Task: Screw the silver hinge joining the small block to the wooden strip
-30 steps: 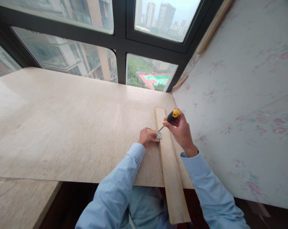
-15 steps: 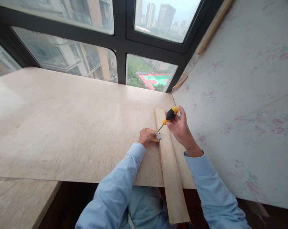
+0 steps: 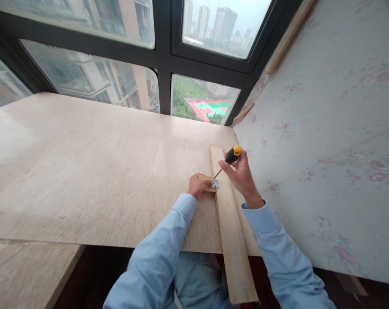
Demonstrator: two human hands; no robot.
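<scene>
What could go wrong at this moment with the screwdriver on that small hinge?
1. The yellow-and-black screwdriver in the right hand leans at a slant onto the small silver metal hinge; its tip might slip off.
2. The left hand presses a small wooden block right beside the hinge, so a slip could jab its fingers.
3. The long pale wooden plank overhangs the beige marble-patterned tabletop edge and might shift under pressure.
</scene>
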